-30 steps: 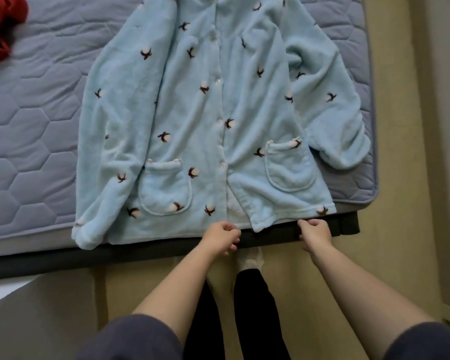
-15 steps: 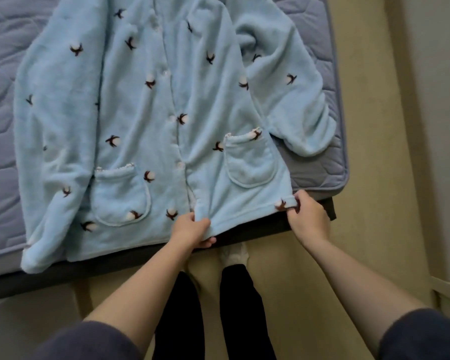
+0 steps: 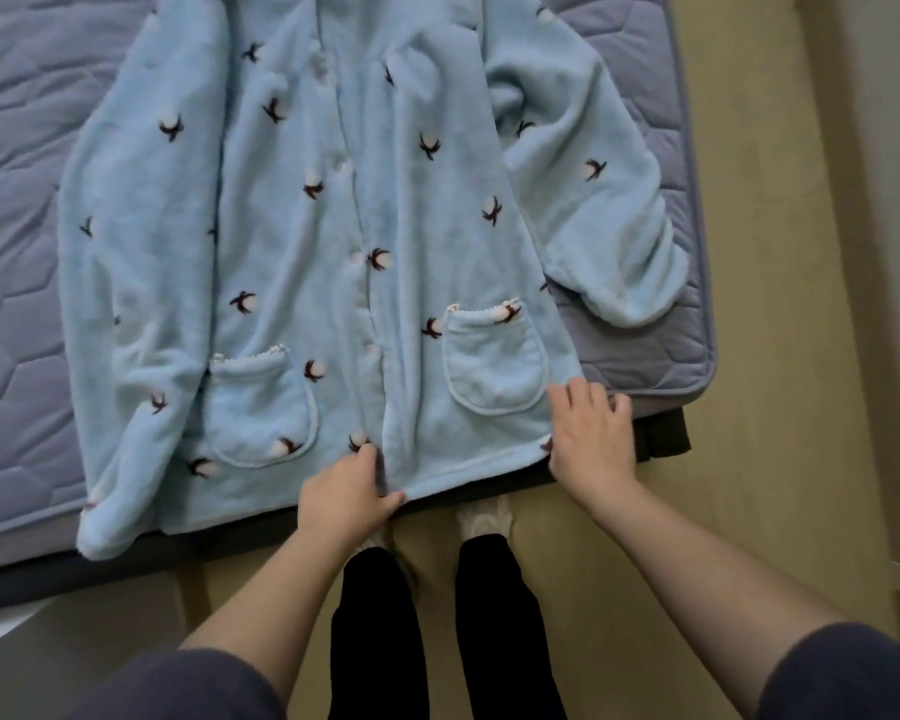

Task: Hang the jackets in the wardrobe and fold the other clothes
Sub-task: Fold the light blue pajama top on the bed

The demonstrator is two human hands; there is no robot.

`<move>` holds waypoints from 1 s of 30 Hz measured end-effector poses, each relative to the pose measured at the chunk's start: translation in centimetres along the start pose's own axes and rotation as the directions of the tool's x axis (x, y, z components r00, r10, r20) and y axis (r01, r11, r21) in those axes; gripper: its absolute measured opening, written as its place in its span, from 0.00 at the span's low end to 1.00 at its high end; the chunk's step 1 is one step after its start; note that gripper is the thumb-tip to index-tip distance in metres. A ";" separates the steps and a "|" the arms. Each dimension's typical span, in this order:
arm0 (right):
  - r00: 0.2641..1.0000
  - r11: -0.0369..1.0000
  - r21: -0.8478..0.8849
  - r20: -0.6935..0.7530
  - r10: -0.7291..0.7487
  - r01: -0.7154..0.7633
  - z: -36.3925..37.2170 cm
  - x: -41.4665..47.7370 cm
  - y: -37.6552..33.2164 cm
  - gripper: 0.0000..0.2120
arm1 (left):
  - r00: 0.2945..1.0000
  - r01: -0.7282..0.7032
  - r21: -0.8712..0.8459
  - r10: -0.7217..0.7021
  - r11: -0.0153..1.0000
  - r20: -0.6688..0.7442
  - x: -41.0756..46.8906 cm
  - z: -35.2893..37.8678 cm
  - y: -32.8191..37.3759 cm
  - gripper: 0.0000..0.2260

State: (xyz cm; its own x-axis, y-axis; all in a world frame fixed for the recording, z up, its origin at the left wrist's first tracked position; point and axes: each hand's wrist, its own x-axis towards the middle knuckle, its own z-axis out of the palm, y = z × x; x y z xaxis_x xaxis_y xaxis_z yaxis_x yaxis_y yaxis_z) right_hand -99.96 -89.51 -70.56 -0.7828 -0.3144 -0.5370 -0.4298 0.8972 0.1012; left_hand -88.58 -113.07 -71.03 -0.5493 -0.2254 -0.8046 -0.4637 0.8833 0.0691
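A light blue fleece pyjama top (image 3: 302, 241) with dark cotton-flower prints and two front pockets lies spread face up on the bed, its hem at the near edge. My left hand (image 3: 341, 498) pinches the hem at the front opening, thumb on top of the fabric. My right hand (image 3: 591, 439) lies at the hem's right corner beside the right pocket, its fingers spread and straight on the fabric. Both sleeves lie flat at the sides.
The grey-blue quilted mattress (image 3: 27, 283) sits on a dark bed frame (image 3: 126, 556) that runs along the near edge. My legs and socked feet (image 3: 481, 517) stand on the beige floor (image 3: 770, 356). A wall or furniture edge rises at the far right.
My right hand has let go of its pinch on the hem corner and now lies flat with fingers spread. The view has shifted so the top sits more central.
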 end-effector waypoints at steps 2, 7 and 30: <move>0.981 0.984 0.027 -0.093 -0.172 0.175 -0.7 0.0 -2.5 0.22 | 0.982 -0.087 0.240 0.124 0.967 -0.145 -0.7 0.2 -1.3 0.27; 0.810 0.783 0.253 -0.005 -0.586 0.568 0.0 -0.2 -9.3 0.18 | 0.855 -0.226 0.398 0.376 0.889 -0.356 -0.1 0.5 -1.4 0.19; 0.823 0.724 0.594 0.565 -0.063 -0.352 -0.7 -1.8 -12.0 0.06 | 0.972 -0.230 0.240 0.233 0.943 0.017 -2.9 -0.3 -5.3 0.09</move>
State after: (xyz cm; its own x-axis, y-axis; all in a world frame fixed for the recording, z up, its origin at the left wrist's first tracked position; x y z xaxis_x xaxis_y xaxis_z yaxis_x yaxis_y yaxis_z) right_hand -93.74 -99.95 -70.23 -0.3632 -0.1401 -0.9211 0.2314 0.9441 -0.2349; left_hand -84.74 -117.22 -68.84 -0.6304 -0.0061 -0.7762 -0.1440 0.9835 0.1092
